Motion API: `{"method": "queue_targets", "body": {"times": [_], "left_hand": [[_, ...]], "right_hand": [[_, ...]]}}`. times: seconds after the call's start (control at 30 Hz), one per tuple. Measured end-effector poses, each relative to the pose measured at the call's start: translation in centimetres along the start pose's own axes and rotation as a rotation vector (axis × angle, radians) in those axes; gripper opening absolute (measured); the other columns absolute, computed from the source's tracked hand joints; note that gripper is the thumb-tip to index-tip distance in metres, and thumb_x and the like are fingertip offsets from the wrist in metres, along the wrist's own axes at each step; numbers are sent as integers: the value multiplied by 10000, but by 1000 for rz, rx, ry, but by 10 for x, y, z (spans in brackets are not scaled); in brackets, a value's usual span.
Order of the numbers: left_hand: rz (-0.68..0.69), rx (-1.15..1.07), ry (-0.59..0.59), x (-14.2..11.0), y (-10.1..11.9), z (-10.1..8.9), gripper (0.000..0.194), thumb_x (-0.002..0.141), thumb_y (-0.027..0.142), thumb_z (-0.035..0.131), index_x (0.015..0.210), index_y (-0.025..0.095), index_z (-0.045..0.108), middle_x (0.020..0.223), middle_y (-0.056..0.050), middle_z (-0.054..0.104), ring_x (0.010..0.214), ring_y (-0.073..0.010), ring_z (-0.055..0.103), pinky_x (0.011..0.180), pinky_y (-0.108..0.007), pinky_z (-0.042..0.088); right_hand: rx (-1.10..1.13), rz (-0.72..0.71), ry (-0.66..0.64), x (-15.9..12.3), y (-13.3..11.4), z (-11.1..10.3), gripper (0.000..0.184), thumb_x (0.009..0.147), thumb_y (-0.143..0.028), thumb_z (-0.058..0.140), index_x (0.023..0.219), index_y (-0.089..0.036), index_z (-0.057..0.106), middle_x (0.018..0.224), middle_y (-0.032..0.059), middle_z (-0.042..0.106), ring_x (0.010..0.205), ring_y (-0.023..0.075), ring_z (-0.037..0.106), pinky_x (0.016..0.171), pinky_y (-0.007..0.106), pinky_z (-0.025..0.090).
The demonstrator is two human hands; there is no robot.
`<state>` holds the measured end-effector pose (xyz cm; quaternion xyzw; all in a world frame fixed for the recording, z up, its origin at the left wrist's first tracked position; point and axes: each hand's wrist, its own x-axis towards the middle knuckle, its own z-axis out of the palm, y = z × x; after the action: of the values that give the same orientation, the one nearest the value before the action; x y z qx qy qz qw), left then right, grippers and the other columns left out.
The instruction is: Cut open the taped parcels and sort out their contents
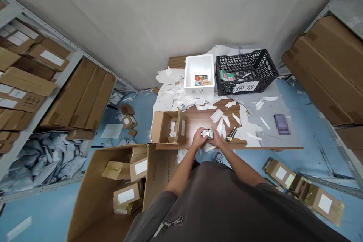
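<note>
Between my two hands, just over the front edge of the wooden table (198,119), is a small box-like item (208,133) with a white face and some green at its side. My left hand (199,138) grips its left end, and my right hand (217,138) closes on its right end. A yellow and black utility knife (232,133) lies right of my right hand among torn white paper strips (226,121). Left of my left hand stands an open cardboard box (182,126) with white scraps inside. The item's exact kind is too small to tell.
At the table's back stand a white bin (199,91) holding small boxes and a black crate (246,87). A large carton (85,193) with smaller boxes stands at the left front. Shelves of cartons (76,94) flank both sides; boxes (283,176) lie on the right floor.
</note>
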<state>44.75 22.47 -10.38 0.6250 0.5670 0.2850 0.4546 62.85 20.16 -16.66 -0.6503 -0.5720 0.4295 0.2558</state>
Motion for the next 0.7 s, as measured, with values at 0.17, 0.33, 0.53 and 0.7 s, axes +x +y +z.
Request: {"method": "queue_targets", "body": {"times": [0.17, 0.33, 0.53, 0.7], "left_hand": [[-15, -13, 61, 3, 0, -2, 473, 914, 185, 611, 1378, 219, 697, 1450, -116, 706, 1367, -264, 653, 1221, -468, 494], [-67, -2, 180, -3, -3, -2, 639, 913, 163, 604, 1547, 237, 579, 1644, -134, 560, 1547, -283, 507, 1292, -482, 416], [5, 29, -48, -9, -4, 9, 998, 662, 31, 733, 1612, 260, 530, 1775, -149, 366, 1640, -356, 372, 1340, -544, 339], [-48, 4, -8, -1, -3, 16, 1061, 634, 59, 786, 1631, 197, 451, 1660, -197, 513, 1556, -358, 491, 1309, -553, 372]], "right_hand": [[-47, -43, 76, -5, -29, -20, 1023, 791, -453, 806, 1699, -272, 371, 1676, 159, 466, 1516, 379, 506, 1194, 519, 483], [-22, -55, 153, -2, -43, -34, 743, 880, -374, 646, 1596, -258, 484, 1519, 139, 608, 1208, 300, 703, 1078, 470, 565], [170, -58, 137, 1, -33, -39, 506, 849, -267, 544, 1352, -243, 593, 1174, 80, 724, 995, 240, 729, 941, 382, 600], [116, -113, 117, -1, -33, -39, 206, 933, -293, 501, 1053, -250, 662, 1179, 80, 721, 1099, 249, 700, 1041, 410, 564]]}}
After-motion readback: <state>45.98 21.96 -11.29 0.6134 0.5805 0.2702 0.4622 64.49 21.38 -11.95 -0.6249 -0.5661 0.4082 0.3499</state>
